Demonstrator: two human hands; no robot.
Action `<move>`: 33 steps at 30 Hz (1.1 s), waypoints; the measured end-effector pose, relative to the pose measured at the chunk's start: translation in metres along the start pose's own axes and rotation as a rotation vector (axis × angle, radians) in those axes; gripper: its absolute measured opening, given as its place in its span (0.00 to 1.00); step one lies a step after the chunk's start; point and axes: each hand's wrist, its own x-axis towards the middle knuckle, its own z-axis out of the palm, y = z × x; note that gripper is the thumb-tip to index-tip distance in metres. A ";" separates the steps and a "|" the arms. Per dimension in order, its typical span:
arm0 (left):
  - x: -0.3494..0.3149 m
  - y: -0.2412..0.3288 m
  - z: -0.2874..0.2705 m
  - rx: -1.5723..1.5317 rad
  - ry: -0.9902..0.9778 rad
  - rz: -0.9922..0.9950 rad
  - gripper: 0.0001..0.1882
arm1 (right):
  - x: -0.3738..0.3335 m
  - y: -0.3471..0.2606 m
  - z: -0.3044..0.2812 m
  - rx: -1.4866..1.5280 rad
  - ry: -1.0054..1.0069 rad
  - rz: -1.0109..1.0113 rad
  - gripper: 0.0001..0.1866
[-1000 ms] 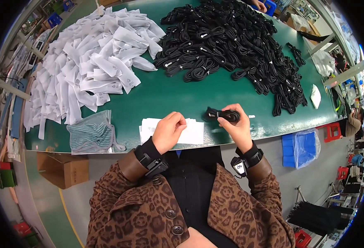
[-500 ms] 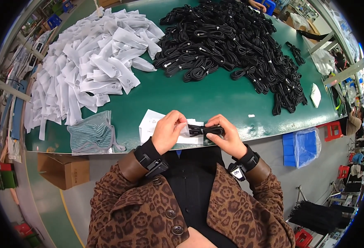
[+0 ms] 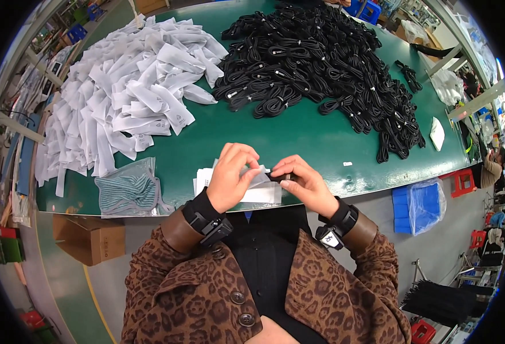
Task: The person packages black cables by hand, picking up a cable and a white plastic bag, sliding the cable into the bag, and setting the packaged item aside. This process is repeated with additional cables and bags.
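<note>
Near the table's front edge, my left hand [image 3: 232,178] pinches the edge of a thin white pouch [image 3: 259,180]. Opposite it, my right hand [image 3: 305,184] grips a coiled black cable [image 3: 277,177], its thumb and fingers closed on one end. Part of the cable sits at or inside the pouch's mouth; my fingers hide how deep. Flat white pouches [image 3: 261,196] lie beneath both hands. Farther back rises a heap of coiled black cables [image 3: 315,63], and left of it a large pile of white pouches [image 3: 132,86], many looking filled.
A clear bag with a striped teal cloth [image 3: 127,192] lies front left on the green table [image 3: 235,132]. At the right are a white pad [image 3: 437,133] and a small white label [image 3: 347,164]. A cardboard box [image 3: 92,238] and a blue crate [image 3: 407,207] stand below table level.
The cable has moved left into the pouch's opening, so less of it shows between my hands. My left fingers have lifted and spread slightly. The far person's hand has mostly left view.
</note>
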 end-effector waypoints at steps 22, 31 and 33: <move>0.008 -0.005 -0.007 -1.240 -0.092 -0.613 0.10 | 0.024 -0.023 0.021 -0.543 0.009 -0.440 0.17; 0.004 -0.005 0.005 -1.200 -0.086 -0.628 0.10 | 0.018 -0.018 0.030 -0.593 0.169 -0.380 0.11; 0.001 -0.005 0.006 -1.241 -0.099 -0.635 0.10 | 0.016 -0.022 0.027 -0.620 0.134 -0.354 0.09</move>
